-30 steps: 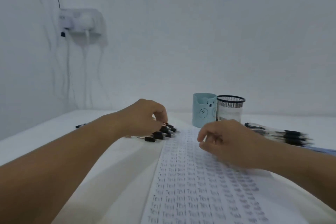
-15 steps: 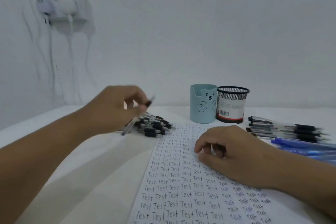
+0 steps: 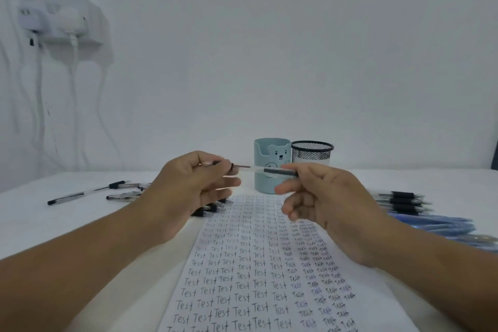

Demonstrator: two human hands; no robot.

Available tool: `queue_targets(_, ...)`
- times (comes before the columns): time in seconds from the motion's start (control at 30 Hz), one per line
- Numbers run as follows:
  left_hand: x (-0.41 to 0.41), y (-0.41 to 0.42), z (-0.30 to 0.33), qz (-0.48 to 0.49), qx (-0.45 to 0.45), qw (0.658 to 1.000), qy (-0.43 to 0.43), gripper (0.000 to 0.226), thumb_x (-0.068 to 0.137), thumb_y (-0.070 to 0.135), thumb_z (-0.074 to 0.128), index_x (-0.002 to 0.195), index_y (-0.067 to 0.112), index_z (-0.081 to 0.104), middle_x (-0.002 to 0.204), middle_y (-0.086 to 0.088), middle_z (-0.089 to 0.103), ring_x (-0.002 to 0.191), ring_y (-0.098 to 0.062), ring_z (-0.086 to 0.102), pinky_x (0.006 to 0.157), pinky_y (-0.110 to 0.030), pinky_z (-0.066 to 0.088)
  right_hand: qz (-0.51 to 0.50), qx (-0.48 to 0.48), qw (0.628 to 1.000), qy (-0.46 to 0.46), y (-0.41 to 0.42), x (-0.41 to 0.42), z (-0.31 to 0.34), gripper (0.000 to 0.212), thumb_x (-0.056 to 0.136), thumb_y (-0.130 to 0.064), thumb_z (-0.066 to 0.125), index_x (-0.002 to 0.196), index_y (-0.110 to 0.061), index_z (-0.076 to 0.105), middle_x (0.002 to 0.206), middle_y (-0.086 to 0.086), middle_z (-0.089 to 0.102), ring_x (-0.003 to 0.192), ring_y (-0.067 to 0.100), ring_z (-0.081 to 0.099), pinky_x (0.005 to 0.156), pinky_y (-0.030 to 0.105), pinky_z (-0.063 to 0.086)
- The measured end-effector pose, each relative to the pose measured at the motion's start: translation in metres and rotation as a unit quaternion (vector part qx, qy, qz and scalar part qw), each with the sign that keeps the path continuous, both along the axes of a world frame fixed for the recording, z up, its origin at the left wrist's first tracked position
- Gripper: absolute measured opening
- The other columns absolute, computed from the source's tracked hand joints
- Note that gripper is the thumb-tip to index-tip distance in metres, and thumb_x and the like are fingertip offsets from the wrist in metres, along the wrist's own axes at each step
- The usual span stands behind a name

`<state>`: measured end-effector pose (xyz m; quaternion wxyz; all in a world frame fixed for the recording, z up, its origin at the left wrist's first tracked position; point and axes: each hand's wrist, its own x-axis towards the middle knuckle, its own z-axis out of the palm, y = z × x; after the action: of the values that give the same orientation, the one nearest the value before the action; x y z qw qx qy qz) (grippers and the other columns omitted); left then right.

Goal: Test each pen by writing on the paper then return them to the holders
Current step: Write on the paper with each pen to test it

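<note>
Both hands hold one clear pen (image 3: 258, 168) level above the paper (image 3: 253, 264): the left hand (image 3: 188, 191) pinches its 9 o'clock end, the right hand (image 3: 331, 202) pinches the black grip at 3 o'clock, remaining fingers loosely spread. The blue bear holder (image 3: 272, 167) and mesh holder (image 3: 312, 152) stand at 12 o'clock. Loose pens (image 3: 89, 193) lie on the tabletop (image 3: 54, 224) at 9 o'clock.

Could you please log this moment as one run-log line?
left hand: pinches pen cap end | right hand: grips pen barrel | pen: level, above paper | holders: untouched
</note>
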<state>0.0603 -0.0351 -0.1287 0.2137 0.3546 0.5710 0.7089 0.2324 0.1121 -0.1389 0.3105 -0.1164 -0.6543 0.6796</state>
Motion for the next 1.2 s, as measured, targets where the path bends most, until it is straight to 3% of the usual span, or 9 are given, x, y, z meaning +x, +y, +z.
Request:
queue_targets(0.2,0.016,-0.013,-0.004,0.002,-0.062,0.991,0.116,0.033,0.066,0.024,0.078,0.088,0.004,0.066,0.087,-0.014,0.077,0.083,-0.028,0.065,0.082,-0.043,0.049,0.121,-0.179,0.976,0.02,0.0,0.007,0.01,0.036,0.098,-0.034,0.05,0.103,-0.01,0.075,0.096,0.017,0.074,0.066,0.025,0.069,0.058,0.029,0.06)
queue_targets(0.43,0.03,-0.01,-0.011,0.026,-0.06,0.986,0.151,0.015,0.083,0.008,0.077,0.087,-0.001,0.066,0.08,-0.007,0.078,0.066,-0.008,0.063,0.064,-0.023,0.046,0.127,-0.179,0.975,0.028,0.007,0.014,0.007,0.028,0.086,-0.028,0.058,0.103,-0.008,0.071,0.08,0.016,0.071,0.062,0.021,0.067,0.057,0.026,0.059)
queue_targets(0.6,0.045,-0.004,-0.013,0.019,-0.075,0.984,0.159,0.017,0.084,0.017,0.078,0.087,0.003,0.068,0.084,-0.004,0.079,0.08,-0.02,0.066,0.084,-0.035,0.046,0.117,-0.107,0.987,0.013,0.003,0.009,0.003,0.066,0.078,-0.064,0.058,0.11,-0.007,0.067,0.083,0.01,0.067,0.067,0.023,0.064,0.062,0.03,0.056)
queue_targets(0.73,0.054,-0.006,-0.017,-0.045,-0.135,0.957,0.251,0.021,0.075,0.04,0.078,0.088,0.025,0.073,0.098,0.008,0.077,0.099,-0.025,0.072,0.096,-0.048,0.055,0.07,0.002,0.997,-0.031,-0.003,0.012,0.0,0.024,0.078,-0.018,0.08,0.077,-0.015,0.057,0.065,0.003,0.053,0.054,0.013,0.05,0.053,0.023,0.045)
queue_targets(0.83,0.051,-0.01,-0.021,-0.084,-0.239,0.888,0.385,0.037,0.073,0.064,0.07,0.106,0.049,0.066,0.115,0.038,0.061,0.108,0.01,0.058,0.086,-0.018,0.044,0.031,-0.003,0.999,-0.036,0.006,0.026,0.006,0.037,0.085,0.009,0.062,0.064,-0.016,0.043,0.05,0.001,0.042,0.043,0.014,0.037,0.042,0.022,0.031)
queue_targets(0.93,0.045,-0.011,-0.023,-0.107,-0.304,0.832,0.451,0.047,0.069,0.076,0.064,0.114,0.062,0.057,0.119,0.045,0.051,0.115,0.014,0.049,0.088,-0.016,0.038,0.068,0.016,0.995,-0.076,0.012,0.049,0.01,0.008,0.085,-0.007,0.056,0.078,-0.01,0.058,0.049,0.006,0.043,0.04,0.021,0.045,0.039,0.023,0.035)
queue_targets(1.0,0.042,-0.009,-0.023,-0.124,-0.304,0.818,0.473,0.05,0.067,0.078,0.065,0.114,0.062,0.058,0.124,0.043,0.051,0.119,0.017,0.045,0.101,-0.022,0.038,0.124,0.041,0.985,-0.11,0.012,0.062,0.002,0.023,0.081,-0.022,0.061,0.095,-0.005,0.069,0.063,0.016,0.061,0.047,0.025,0.057,0.037,0.023,0.039)
queue_targets(1.1,0.042,-0.007,-0.023,-0.129,-0.303,0.812,0.482,0.053,0.064,0.079,0.065,0.114,0.061,0.059,0.127,0.043,0.05,0.118,0.021,0.043,0.106,-0.024,0.036,0.144,0.101,0.977,-0.119,0.008,0.07,-0.013,0.015,0.074,-0.02,0.074,0.074,-0.006,0.069,0.063,0.016,0.061,0.044,0.022,0.053,0.036,0.021,0.033)
queue_targets(1.2,0.041,-0.006,-0.023,-0.133,-0.307,0.807,0.487,0.052,0.064,0.078,0.064,0.114,0.063,0.057,0.127,0.044,0.049,0.117,0.023,0.043,0.102,-0.021,0.035,0.1,0.167,0.975,-0.11,0.008,0.07,-0.017,0.032,0.073,-0.018,0.084,0.059,-0.012,0.056,0.049,0.005,0.049,0.041,0.018,0.037,0.041,0.022,0.023)
